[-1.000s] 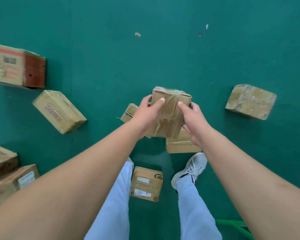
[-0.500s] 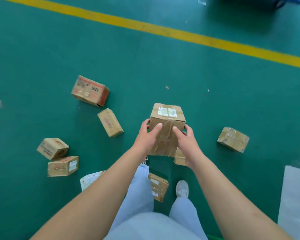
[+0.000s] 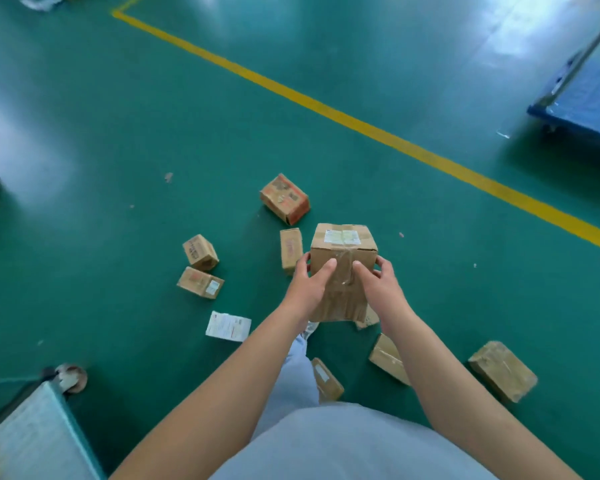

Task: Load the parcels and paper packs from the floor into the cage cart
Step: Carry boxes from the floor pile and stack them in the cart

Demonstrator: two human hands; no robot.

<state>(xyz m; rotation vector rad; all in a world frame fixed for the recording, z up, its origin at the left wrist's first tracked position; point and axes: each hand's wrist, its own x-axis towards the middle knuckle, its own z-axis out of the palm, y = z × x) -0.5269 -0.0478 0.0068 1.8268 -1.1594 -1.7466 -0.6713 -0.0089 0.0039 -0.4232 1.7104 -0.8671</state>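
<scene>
you hold a taped cardboard parcel (image 3: 342, 268) in front of you with both hands, lifted clear of the green floor (image 3: 118, 133). your left hand (image 3: 310, 284) grasps its left side, thumb across the near face, and your right hand (image 3: 378, 284) grasps the right side the same way. the parcel stands with its long axis running top to bottom, its labelled face turned up and away from you.

the move ahead turns on where the cart is. at the near left corner you can see a pale platform edge with a caster wheel (image 3: 70, 375) beside it; that is likely the cage cart (image 3: 39, 434), though too little shows to be sure. if so, it lies to the left of the parcel and nearer you, on your left hand's side, so you would swing left and draw back. nothing of its inside is in view, so i cannot tell what is in it.

many parcels are left on the floor: a red-printed box (image 3: 284, 199), three small boxes to the left, a white pack (image 3: 228, 326), and more by your legs and near right. a blue flat trolley (image 3: 582, 102) stands far right.
</scene>
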